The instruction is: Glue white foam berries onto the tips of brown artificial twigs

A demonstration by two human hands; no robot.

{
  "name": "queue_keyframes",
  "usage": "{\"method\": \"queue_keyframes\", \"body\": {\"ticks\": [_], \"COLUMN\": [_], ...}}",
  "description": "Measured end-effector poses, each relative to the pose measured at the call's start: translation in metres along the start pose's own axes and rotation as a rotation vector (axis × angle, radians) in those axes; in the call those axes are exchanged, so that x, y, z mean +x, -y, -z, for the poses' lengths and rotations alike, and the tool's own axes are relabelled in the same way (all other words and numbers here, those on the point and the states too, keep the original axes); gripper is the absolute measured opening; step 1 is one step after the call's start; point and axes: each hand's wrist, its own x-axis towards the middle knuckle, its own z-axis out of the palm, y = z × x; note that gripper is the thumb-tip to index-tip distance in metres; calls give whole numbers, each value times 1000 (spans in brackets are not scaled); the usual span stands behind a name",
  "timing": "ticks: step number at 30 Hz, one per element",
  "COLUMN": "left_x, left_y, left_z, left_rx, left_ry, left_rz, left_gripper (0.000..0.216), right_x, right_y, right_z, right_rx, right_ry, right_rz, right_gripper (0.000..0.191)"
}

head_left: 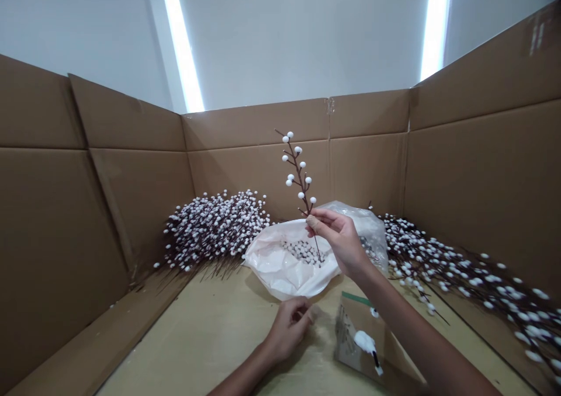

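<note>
My right hand (pixel 339 238) is raised and pinches the thin brown stem of a berry sprig (pixel 298 171), which stands upright with several white beads along it. The hand hovers over an open white plastic bag (pixel 280 267) that holds loose white beads. My left hand (pixel 289 325) rests low on the cardboard floor just in front of the bag, fingers curled together near the bag's edge; what they hold, if anything, is too small to make out.
Cardboard walls (pixel 477 168) enclose the work area on three sides. A heap of beaded sprigs (pixel 210 226) lies at the back left, another pile of sprigs (pixel 460 273) stretches along the right. A small clear packet (pixel 362 340) lies by my right forearm.
</note>
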Motion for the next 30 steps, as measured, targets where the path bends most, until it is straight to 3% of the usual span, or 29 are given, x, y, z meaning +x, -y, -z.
{"method": "queue_keyframes", "body": {"ticks": [7,13,19,24,27,30], "left_x": [-1,1,6,37,70,103], "left_y": [-4,-8,-20,-41,-46,-40], "left_z": [2,5,18,38,43,41], "left_rx": [47,96,355,597,809,856], "left_ry": [-1,14,-100,-192,-100,-14], "left_rz": [-22,-73,-211,-354,-246,-169], "left_gripper": [28,38,32,23,28,25], "right_x": [0,-1,1,4,6,8], "right_y": [5,10,18,30,39,49], "right_z": [2,2,7,13,17,24], "right_rx": [47,28,80,104,88,41], "right_ry": [-7,7,19,24,0,-32], "right_rz": [-32,-33,8,51,85,147], "right_gripper": [23,25,25,22,21,16]}}
